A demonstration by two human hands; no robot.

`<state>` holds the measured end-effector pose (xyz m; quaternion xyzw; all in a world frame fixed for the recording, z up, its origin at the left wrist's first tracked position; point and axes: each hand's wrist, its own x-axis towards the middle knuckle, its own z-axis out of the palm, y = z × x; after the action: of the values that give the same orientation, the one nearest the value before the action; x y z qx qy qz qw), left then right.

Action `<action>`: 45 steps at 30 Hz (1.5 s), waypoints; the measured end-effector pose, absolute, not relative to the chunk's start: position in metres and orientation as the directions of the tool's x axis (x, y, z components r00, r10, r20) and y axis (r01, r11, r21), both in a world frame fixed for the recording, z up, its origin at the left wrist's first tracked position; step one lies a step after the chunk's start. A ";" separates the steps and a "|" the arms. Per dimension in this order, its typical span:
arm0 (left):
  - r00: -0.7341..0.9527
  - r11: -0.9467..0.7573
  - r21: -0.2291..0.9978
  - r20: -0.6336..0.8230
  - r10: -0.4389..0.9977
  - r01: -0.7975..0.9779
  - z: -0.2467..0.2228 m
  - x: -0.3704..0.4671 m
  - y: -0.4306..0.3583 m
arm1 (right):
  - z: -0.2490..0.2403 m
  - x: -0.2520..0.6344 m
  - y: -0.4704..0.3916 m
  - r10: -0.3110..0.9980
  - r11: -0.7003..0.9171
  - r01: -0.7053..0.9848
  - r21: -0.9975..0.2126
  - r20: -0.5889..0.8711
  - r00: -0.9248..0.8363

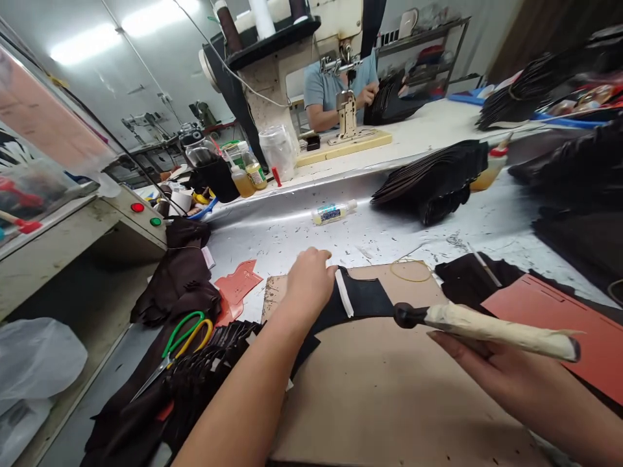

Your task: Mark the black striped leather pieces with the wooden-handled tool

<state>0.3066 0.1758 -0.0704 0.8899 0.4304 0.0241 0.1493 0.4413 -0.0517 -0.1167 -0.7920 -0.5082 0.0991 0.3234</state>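
A flat black leather-like piece [372,296] with a curved edge lies on a tan board [389,389]. Across it runs a short white strip [344,293]. My left hand [311,279] presses down on the piece's left part, fingers curled together beside the strip; their tips are partly hidden. Over the board's right side, my right hand [481,363] grips a hammer with a rounded black head [407,316] and a handle [501,331] wrapped in pale tape. The head is by the right end of the black piece; I cannot tell whether they touch.
Scissors [187,337] with green and yellow handles lie on dark pieces at left. Orange templates [236,288] flank the board. Beyond are a small bottle [333,213], a stack of black pieces [433,181] and a sewing machine [272,84]. Another person's hand [367,95] holds dark pieces behind it.
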 end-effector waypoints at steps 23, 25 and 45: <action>0.740 -0.522 0.563 -0.269 0.617 0.640 -0.147 0.318 0.074 | -0.130 0.440 -0.053 0.929 -0.336 0.710 -0.618 -0.094 0.358; 0.746 -0.522 0.598 -0.206 0.634 0.609 -0.152 0.317 0.075 | -0.132 0.440 -0.052 0.922 -0.357 0.723 -0.592 -0.098 0.375; 0.841 -0.926 0.332 0.436 0.321 0.181 -0.177 0.294 0.066 | -0.111 0.444 -0.039 0.955 -0.209 0.627 -0.751 -0.018 0.296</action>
<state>0.2938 0.0662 -0.1771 0.9491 0.1322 0.2491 0.1401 0.4435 -0.0395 -0.1110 -0.7357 -0.5376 0.2511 0.3266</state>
